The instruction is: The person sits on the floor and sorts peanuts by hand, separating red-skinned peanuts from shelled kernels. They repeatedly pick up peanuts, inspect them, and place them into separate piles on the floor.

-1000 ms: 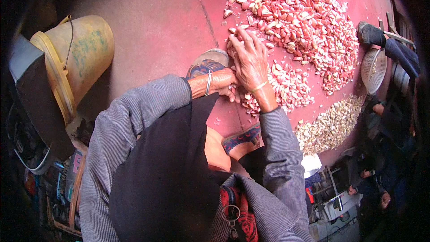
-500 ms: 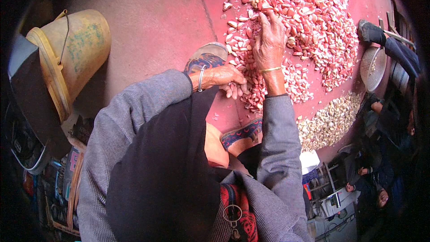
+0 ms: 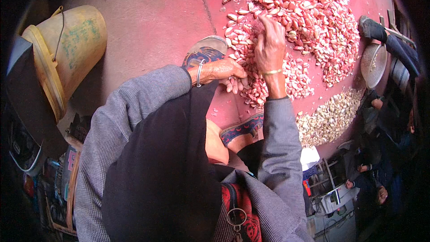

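- Pink-and-white pieces (image 3: 313,22) heaped on red floor (image 3: 152,27), ahead and to the right of the person; smaller patches of them scattered between the hands and just right of the right wrist
- Right hand (image 3: 271,47) held over near-left part of the heap, back turned up, fingers bent, narrow gap left between thumb and fingers; whether a piece is pinched cannot be told, fingertips blurred
- Left hand (image 3: 229,74) held lower, just beside the loose patch, fingers loosely curled downward; whether anything is gripped inside cannot be told
- Silver bangle (image 3: 199,72) worn on left wrist, gold-coloured band (image 3: 271,71) on right
- One patterned shoe (image 3: 208,51) partly covered by left wrist, another patterned shoe (image 3: 239,132) seen nearer the body
- Cream-coloured heap (image 3: 329,118) of small bits laid to the right, apart from the big heap
- White perforated basket (image 3: 374,65) placed at far right, near another person's dark-shod foot (image 3: 371,30)
- Yellow bucket (image 3: 85,40) with wire handle placed at left, well apart from the hands
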`<state>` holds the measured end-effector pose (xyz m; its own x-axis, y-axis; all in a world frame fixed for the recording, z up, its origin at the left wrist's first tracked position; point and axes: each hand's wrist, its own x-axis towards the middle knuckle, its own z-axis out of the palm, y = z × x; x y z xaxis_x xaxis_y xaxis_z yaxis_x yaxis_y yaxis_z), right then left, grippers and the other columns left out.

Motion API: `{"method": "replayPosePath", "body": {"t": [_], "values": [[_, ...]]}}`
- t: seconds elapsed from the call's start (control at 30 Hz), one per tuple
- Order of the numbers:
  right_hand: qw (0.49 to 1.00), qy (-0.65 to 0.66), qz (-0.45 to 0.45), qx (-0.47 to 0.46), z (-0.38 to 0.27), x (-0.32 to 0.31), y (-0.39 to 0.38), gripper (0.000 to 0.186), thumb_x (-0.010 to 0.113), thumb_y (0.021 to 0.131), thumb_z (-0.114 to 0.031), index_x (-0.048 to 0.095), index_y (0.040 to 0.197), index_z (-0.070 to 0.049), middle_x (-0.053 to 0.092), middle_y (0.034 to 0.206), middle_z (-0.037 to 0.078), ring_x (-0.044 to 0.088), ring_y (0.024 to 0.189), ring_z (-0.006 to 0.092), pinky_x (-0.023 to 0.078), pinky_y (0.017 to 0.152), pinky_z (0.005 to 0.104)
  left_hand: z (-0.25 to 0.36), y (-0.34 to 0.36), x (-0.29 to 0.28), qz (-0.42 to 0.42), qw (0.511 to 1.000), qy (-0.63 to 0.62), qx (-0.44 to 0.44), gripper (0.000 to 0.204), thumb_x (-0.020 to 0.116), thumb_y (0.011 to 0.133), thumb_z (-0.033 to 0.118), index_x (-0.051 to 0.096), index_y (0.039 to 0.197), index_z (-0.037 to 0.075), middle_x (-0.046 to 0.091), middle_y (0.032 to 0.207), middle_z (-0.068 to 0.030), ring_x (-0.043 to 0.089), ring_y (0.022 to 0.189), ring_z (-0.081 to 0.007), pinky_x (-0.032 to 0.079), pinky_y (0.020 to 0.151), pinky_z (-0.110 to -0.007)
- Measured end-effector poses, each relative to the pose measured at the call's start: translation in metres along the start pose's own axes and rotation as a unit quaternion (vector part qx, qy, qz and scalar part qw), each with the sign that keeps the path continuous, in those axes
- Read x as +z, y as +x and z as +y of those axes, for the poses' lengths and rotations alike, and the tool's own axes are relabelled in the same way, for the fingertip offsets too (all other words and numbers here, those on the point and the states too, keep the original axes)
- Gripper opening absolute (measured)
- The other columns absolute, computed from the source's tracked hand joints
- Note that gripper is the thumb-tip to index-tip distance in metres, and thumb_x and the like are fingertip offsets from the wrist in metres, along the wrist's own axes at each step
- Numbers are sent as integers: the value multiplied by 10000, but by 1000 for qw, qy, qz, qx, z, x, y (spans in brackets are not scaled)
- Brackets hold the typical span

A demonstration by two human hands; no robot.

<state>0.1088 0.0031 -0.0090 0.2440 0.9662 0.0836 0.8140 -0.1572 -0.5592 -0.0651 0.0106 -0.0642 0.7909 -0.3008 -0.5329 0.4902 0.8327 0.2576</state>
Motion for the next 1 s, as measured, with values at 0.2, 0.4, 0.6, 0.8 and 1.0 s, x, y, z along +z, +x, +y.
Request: {"method": "replayPosePath", "body": {"t": [0.2, 0.4, 0.6, 0.8, 1.0], "values": [[994, -112, -13, 0, -3, 15, 16, 324, 640, 831, -50, 657, 1153, -74, 633, 1112, 95, 556, 1102, 319, 416, 958, 472, 6, -5, 1, 2, 1000, 6, -2, 365, 521, 1039, 217, 692, 1063, -105, 722, 852, -171, 711, 609, -200, 581, 517, -279], [996, 7, -5, 83, -2, 9, 13, 101, 651, 882, -99, 693, 973, -83, 650, 975, 112, 612, 973, 321, 462, 861, 452, 8, -9, 7, 16, 999, 26, -15, 372, 509, 1047, 235, 701, 1059, -83, 726, 851, -151, 689, 577, -165, 564, 529, -260], [975, -123, -51, 180, 0, 35, 56, 251, 680, 898, -298, 686, 980, -61, 715, 802, 188, 705, 760, 393, 543, 696, 491, 8, -10, 5, 7, 1000, 10, 21, 341, 520, 1027, 203, 693, 993, -88, 721, 843, -190, 709, 610, -236, 570, 484, -293], [974, 56, -4, 220, 9, 19, 43, 222, 748, 854, -268, 710, 918, -60, 696, 717, 114, 670, 626, 211, 525, 612, 363, 12, -7, 9, 65, 988, 29, 137, 380, 512, 1044, 239, 680, 963, -92, 722, 829, -184, 691, 574, -192, 549, 487, -275], [916, 268, -48, 294, -16, -41, -10, 158, 721, 935, -149, 657, 935, -5, 638, 737, 9, 558, 671, 44, 456, 579, 226, 32, -8, 17, 114, 964, -166, 176, 292, 521, 1030, 236, 645, 1048, -27, 695, 878, -144, 698, 702, -214, 576, 571, -304]]}}
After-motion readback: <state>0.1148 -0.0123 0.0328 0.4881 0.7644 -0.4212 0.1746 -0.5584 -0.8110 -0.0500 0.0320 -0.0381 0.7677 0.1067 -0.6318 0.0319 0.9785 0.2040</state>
